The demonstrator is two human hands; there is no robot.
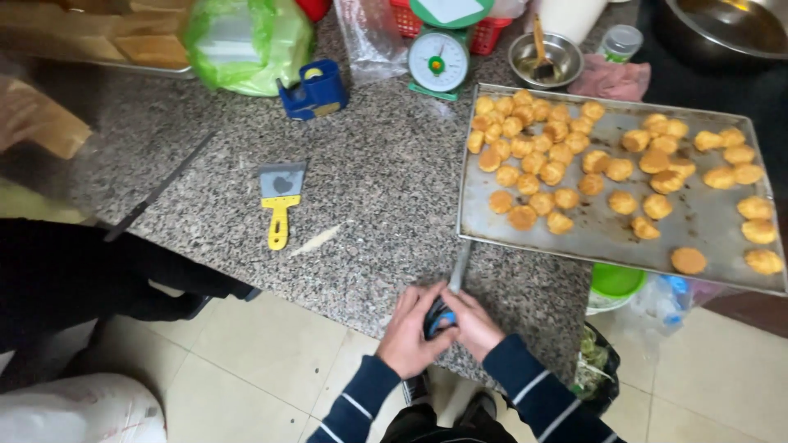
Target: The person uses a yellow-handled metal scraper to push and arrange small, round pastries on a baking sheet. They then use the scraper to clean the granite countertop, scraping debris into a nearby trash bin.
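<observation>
both hands, left hand [410,331] and right hand [471,322], close around the knife [450,291] handle at the counter's [361,180] near edge, its stiff, slim blade pointing toward the baking tray [706,217]; likely light, safest gripped by the handle.

Your left hand [413,331] and right hand [469,322] grip a blue-and-black handle [437,317], sleeves navy with white stripes. Up-left of them there's a yellow-handled scraper [280,203] on speckled grey-brown granite [377,180]; up-right, golden pastries [533,156] on a dull silver tray [607,234].
</observation>
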